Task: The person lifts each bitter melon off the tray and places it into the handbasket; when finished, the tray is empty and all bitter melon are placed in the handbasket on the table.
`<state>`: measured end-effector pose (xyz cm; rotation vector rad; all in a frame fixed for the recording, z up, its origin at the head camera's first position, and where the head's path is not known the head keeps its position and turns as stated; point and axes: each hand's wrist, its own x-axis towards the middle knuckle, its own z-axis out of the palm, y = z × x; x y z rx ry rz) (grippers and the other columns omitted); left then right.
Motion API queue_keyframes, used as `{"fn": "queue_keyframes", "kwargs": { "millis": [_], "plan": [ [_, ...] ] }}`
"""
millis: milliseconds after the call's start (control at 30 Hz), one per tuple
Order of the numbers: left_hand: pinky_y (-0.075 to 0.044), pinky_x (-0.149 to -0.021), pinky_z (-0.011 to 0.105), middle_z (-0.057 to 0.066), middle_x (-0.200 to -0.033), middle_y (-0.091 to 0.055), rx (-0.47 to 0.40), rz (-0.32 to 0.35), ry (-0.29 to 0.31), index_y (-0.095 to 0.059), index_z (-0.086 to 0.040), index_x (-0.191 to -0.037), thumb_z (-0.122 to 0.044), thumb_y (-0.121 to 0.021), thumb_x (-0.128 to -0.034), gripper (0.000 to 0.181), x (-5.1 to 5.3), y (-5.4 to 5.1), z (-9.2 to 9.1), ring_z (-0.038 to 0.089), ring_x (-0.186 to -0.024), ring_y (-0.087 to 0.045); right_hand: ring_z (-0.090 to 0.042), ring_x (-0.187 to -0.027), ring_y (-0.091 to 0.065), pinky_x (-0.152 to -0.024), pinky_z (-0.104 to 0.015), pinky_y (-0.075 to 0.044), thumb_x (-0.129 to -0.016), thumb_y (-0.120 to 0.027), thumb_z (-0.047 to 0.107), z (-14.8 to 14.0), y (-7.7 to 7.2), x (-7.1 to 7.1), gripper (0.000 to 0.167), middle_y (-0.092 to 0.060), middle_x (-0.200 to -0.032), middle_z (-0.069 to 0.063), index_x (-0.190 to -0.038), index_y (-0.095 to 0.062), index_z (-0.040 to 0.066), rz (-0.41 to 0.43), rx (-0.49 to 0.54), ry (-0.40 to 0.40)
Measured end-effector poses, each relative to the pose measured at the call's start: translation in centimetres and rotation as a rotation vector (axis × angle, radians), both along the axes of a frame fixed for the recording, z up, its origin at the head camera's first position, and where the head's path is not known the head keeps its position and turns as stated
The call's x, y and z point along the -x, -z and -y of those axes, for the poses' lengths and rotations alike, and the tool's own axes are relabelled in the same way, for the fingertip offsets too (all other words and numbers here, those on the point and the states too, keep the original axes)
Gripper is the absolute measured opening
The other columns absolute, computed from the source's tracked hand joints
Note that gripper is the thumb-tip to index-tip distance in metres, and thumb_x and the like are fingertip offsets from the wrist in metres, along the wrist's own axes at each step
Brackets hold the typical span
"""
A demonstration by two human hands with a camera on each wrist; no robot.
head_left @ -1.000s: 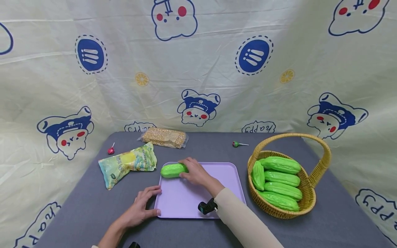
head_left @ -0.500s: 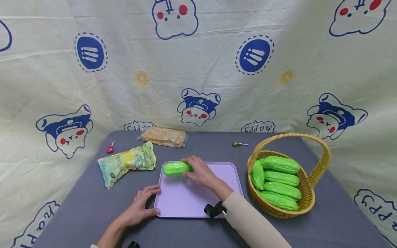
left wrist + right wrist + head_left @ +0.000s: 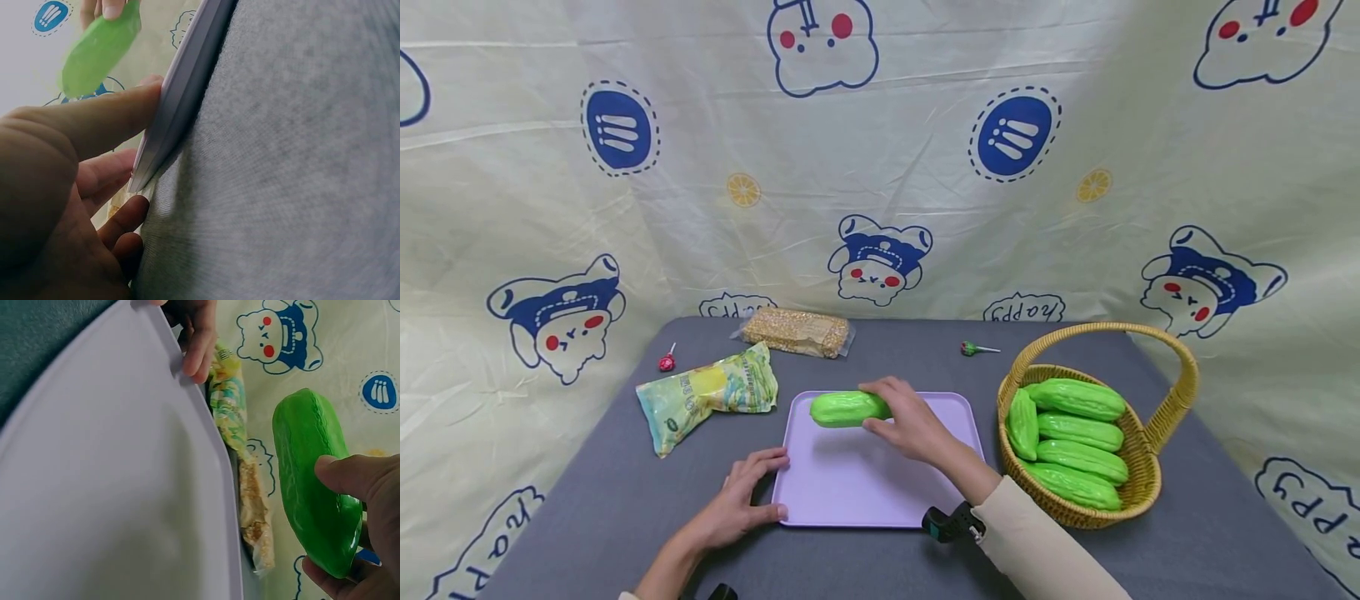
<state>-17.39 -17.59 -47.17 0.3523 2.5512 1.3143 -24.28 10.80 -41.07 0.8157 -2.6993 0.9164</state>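
My right hand [image 3: 913,419] grips one end of a green bitter melon [image 3: 844,409], with the thumb on its near side. The bitter melon is held level above the far part of a lilac tray [image 3: 850,492], its shadow falling on the tray. In the right wrist view, ridges show on the bitter melon [image 3: 309,469]. My left hand [image 3: 735,502] rests at the tray's left edge, thumb and fingers spread apart. In the left wrist view, the left thumb touches the tray rim [image 3: 181,81], while other fingers lie at the edge near the cloth.
To the right stands a wicker basket [image 3: 1138,500] with a tall handle, holding several green bitter melons [image 3: 1078,433]. A green-yellow packet [image 3: 715,390] and a clear bag of grains [image 3: 797,332] lie back left. One red lollipop [image 3: 667,362] and one green-red lollipop [image 3: 970,348] lie farther back.
My right hand has carried the bitter melon up off the tray's far left corner and to the right. My left hand has stayed at the tray's left edge.
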Motion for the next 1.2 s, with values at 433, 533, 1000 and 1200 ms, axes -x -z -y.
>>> {"fn": "queue_keyframes", "kwargs": {
  "millis": [433,533,1000,1200],
  "plan": [
    [-0.022,-0.102,0.061,0.002,-0.151,-0.031,0.000,-0.010,0.022,-0.048,-0.019,-0.135,-0.035,-0.071,-0.0814,0.060,0.1,0.1,0.1,0.028,-0.127,-0.025,-0.018,-0.106,-0.055,-0.084,-0.036,-0.046,-0.083,-0.072,0.022,-3.5,-1.0,-2.3,0.047,-0.060,-0.119,-0.003,-0.127,-0.057,0.015,-0.084,0.015,0.030],
    [-0.022,-0.102,0.061,0.002,-0.151,-0.031,0.000,-0.011,0.029,-0.048,-0.018,-0.135,-0.035,-0.071,-0.0818,0.061,0.1,0.1,0.1,0.029,-0.127,-0.025,-0.019,-0.108,-0.054,-0.085,-0.037,-0.046,-0.082,-0.072,0.022,-4.3,-1.4,-2.9,0.048,-0.059,-0.120,-0.003,-0.127,-0.057,0.015,-0.096,0.024,0.038],
    [-0.021,-0.101,0.062,0.002,-0.151,-0.030,-0.012,-0.010,0.034,-0.047,-0.017,-0.136,-0.034,-0.070,-0.0824,0.061,0.0,0.1,0.2,0.029,-0.127,-0.024,-0.024,-0.112,-0.054,-0.086,-0.044,-0.047,-0.079,-0.075,0.019,-8.4,-2.1,-5.0,0.051,-0.059,-0.122,-0.006,-0.127,-0.057,0.011,-0.193,0.040,0.089],
    [-0.021,-0.102,0.062,0.002,-0.151,-0.030,-0.012,-0.016,0.033,-0.047,-0.017,-0.136,-0.035,-0.071,-0.0817,0.062,0.0,0.1,0.2,0.028,-0.127,-0.024,-0.020,-0.110,-0.055,-0.084,-0.042,-0.047,-0.078,-0.076,0.017,-10.6,-2.3,-5.9,0.053,-0.058,-0.122,-0.005,-0.128,-0.056,0.013,-0.180,0.043,0.133]
  ]
}}
